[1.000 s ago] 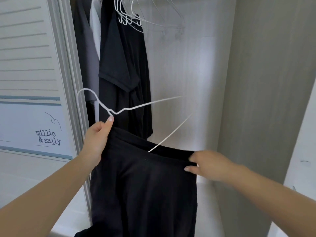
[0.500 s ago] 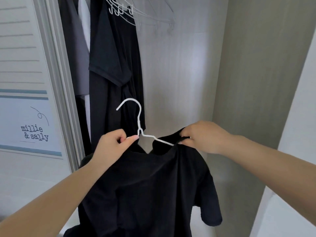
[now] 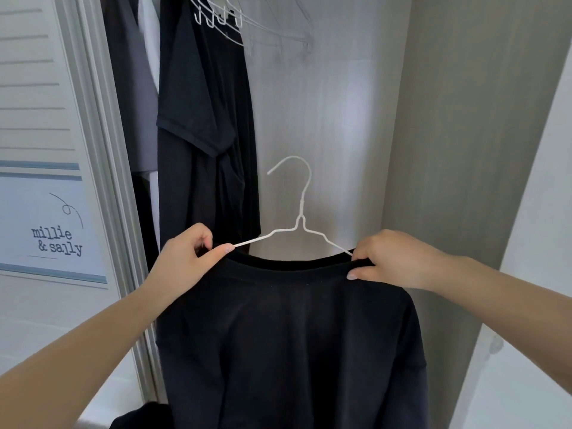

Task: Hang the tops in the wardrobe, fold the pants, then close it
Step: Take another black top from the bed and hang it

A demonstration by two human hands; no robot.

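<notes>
Left hand (image 3: 188, 261) pinches the tee's (image 3: 291, 342) left shoulder right where the hanger (image 3: 298, 226) wire goes in, thumb and forefinger closed on cloth + wire; right hand (image 3: 393, 258) pinches the collar edge at the right end of the neck, fingers curled round it. So both hands are closed on the tee, w/ the hanger between them, hook up and free. The tee hangs in front of the open wardrobe (image 3: 325, 119), below the clothes already hung, not yet on the rail, which is out of view. It looks soft and light, limp black knit, prob. a bit slidey on thin wire; the hanger itself looks springy, easy to bend. I'd say best hold is the wire neck just under the hook once the shoulders sit square, not the cloth, else it could slip off one side. Count: 1 tee in hand, 1 hanger in it. Hung to the left: 1 black top (image 3: 204, 113), what looks like 1 grey piece (image 3: 136, 75) behind it, a strip of white; can't tell if more. Spare hangers (image 3: 223, 20) up top: about 4 hooks, approx. only. A dark heap (image 3: 139, 418) at bottom edge, maybe pants, can't say. Sliding door (image 3: 46, 212) at left, printed "millie & sally".
</notes>
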